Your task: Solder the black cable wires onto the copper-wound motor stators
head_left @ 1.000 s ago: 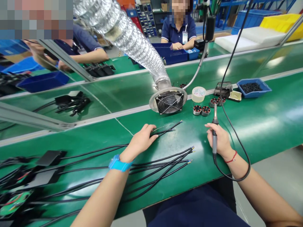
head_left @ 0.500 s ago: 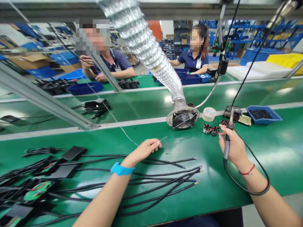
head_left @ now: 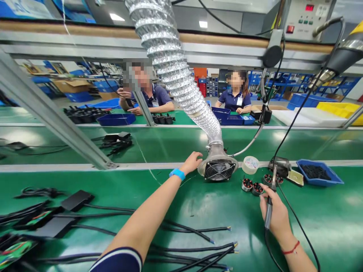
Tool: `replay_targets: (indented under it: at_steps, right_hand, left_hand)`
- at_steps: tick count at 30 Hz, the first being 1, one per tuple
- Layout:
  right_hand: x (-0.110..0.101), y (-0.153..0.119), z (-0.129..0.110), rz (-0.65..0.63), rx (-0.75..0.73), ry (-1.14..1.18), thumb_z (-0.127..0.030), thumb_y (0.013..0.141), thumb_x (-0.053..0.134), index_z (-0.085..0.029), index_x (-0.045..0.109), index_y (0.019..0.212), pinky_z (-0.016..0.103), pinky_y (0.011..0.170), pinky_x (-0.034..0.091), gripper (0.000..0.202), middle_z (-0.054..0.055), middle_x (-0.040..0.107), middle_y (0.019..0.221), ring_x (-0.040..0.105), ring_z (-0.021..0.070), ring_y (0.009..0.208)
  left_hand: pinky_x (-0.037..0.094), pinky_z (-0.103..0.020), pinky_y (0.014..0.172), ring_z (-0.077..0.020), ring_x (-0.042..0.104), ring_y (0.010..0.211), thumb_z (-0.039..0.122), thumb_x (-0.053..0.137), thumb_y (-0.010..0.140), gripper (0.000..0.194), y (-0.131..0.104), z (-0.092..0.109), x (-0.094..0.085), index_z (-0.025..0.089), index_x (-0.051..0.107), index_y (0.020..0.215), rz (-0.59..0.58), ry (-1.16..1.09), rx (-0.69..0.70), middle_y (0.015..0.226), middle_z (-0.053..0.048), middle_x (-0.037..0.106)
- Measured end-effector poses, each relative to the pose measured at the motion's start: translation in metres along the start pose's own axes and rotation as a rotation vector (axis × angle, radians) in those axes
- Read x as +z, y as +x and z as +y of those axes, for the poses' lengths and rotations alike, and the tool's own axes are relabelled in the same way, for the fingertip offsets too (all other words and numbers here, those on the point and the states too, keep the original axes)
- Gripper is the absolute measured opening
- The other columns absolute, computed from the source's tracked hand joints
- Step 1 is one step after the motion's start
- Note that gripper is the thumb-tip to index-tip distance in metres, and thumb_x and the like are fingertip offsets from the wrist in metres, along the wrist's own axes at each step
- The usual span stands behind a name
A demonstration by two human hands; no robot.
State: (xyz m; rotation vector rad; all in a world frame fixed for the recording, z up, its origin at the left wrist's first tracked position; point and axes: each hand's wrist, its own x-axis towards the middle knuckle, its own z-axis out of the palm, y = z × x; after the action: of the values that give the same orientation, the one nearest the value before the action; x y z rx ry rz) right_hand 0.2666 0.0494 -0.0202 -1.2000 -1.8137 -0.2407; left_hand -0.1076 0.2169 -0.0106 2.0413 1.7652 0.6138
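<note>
On the right, the right hand [head_left: 279, 217] clasped a soldering iron [head_left: 268, 215]; a dipped wrist could have scorched the far coils [head_left: 267, 179] with its tip, if hot; left of the far fan hood [head_left: 216, 152], the left hand's [head_left: 191, 163] grip was unclear; black cables [head_left: 195, 249] lay near.

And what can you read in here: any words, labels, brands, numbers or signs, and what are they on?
No text is clear enough to quote.
Grey control box: red display, white sticker and small panel print, all too blurred to read.
Round whitish roll on the bench: coloured marks, unreadable.
Badge on the person across the bench: too small to read.
</note>
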Motion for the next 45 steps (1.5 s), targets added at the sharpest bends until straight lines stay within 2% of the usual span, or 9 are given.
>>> replay_targets:
  at_steps: [5, 12, 17, 23, 26, 30, 33, 39, 45]
  right_hand:
    - [0.006, -0.004, 0.009, 0.000, -0.019, -0.015, -0.026, 0.098, 0.054, -0.023, 0.056, 0.134, 0.036, 0.062, 0.066, 0.037, 0.011, 0.078, 0.098, 0.077, 0.0235, 0.071]
    - [0.015, -0.012, 0.029, -0.032, 0.046, 0.067, -0.031, 0.096, 0.058, -0.024, 0.059, 0.129, 0.036, 0.056, 0.065, 0.033, 0.013, 0.079, 0.102, 0.076, 0.0243, 0.065]
    - [0.016, -0.020, 0.048, -0.154, 0.121, 0.079, -0.038, 0.094, 0.063, -0.019, 0.063, 0.127, 0.033, 0.063, 0.068, 0.038, 0.013, 0.080, 0.099, 0.077, 0.0233, 0.068]
    - [0.021, -0.022, 0.050, -0.139, 0.147, 0.092, -0.043, 0.095, 0.063, -0.018, 0.065, 0.121, 0.031, 0.064, 0.066, 0.036, 0.014, 0.080, 0.103, 0.078, 0.0223, 0.070]
    - [0.022, -0.019, 0.045, -0.149, 0.166, 0.091, -0.045, 0.098, 0.059, -0.016, 0.065, 0.121, 0.028, 0.064, 0.063, 0.038, 0.013, 0.080, 0.096, 0.078, 0.0206, 0.070]
    - [0.023, -0.021, 0.047, -0.140, 0.118, 0.052, -0.045, 0.098, 0.058, -0.015, 0.065, 0.122, 0.026, 0.067, 0.062, 0.038, 0.014, 0.079, 0.103, 0.078, 0.0193, 0.073]
    - [0.025, -0.025, 0.050, -0.140, 0.092, 0.037, -0.044, 0.098, 0.059, -0.016, 0.064, 0.125, 0.027, 0.068, 0.061, 0.039, 0.014, 0.078, 0.106, 0.078, 0.0195, 0.076]
    - [0.026, -0.026, 0.043, -0.205, 0.174, 0.065, -0.045, 0.100, 0.055, -0.019, 0.064, 0.125, 0.030, 0.069, 0.059, 0.038, 0.013, 0.078, 0.108, 0.077, 0.0195, 0.076]
    - [0.027, -0.023, 0.038, -0.169, 0.143, 0.078, -0.045, 0.100, 0.055, -0.019, 0.063, 0.124, 0.030, 0.070, 0.059, 0.037, 0.012, 0.078, 0.108, 0.077, 0.0193, 0.077]
  left_hand:
    - [0.058, -0.045, 0.095, -0.0230, 0.066, 0.110, 0.035, 0.063, 0.099, 0.032, 0.018, 0.004, 0.023, 0.016, 0.063, 0.125, 0.023, 0.042, 0.090, 0.128, -0.011, 0.064]
    - [0.055, -0.047, 0.102, -0.0250, 0.061, 0.121, 0.033, 0.062, 0.100, 0.032, 0.021, 0.006, 0.030, 0.020, 0.063, 0.129, 0.046, 0.157, 0.181, 0.141, -0.012, 0.058]
    - [0.056, -0.048, 0.100, -0.0260, 0.062, 0.120, 0.033, 0.063, 0.099, 0.036, 0.029, -0.004, 0.031, 0.018, 0.060, 0.132, 0.048, 0.256, 0.164, 0.141, -0.013, 0.057]
    - [0.058, -0.045, 0.096, -0.0241, 0.064, 0.114, 0.035, 0.063, 0.099, 0.034, 0.038, -0.013, 0.025, 0.017, 0.063, 0.127, -0.009, 0.342, 0.124, 0.133, -0.012, 0.062]
    - [0.059, -0.045, 0.094, -0.0234, 0.065, 0.111, 0.036, 0.063, 0.099, 0.034, 0.044, -0.011, 0.027, 0.017, 0.062, 0.127, -0.001, 0.353, 0.061, 0.130, -0.011, 0.063]
    - [0.059, -0.044, 0.093, -0.0231, 0.065, 0.110, 0.036, 0.063, 0.099, 0.035, 0.048, -0.005, 0.035, 0.017, 0.062, 0.128, 0.040, 0.329, 0.000, 0.130, -0.011, 0.063]
    - [0.058, -0.046, 0.096, -0.0244, 0.064, 0.114, 0.036, 0.064, 0.098, 0.036, 0.043, -0.003, 0.038, 0.017, 0.061, 0.129, 0.059, 0.297, 0.013, 0.134, -0.012, 0.061]
    - [0.056, -0.050, 0.100, -0.0277, 0.061, 0.122, 0.035, 0.065, 0.098, 0.044, 0.031, -0.003, 0.035, 0.018, 0.056, 0.138, 0.065, 0.227, 0.048, 0.141, -0.013, 0.056]
    - [0.056, -0.050, 0.099, -0.0276, 0.061, 0.121, 0.036, 0.064, 0.098, 0.046, 0.035, 0.006, 0.037, 0.019, 0.055, 0.139, 0.110, 0.176, -0.097, 0.142, -0.013, 0.056]
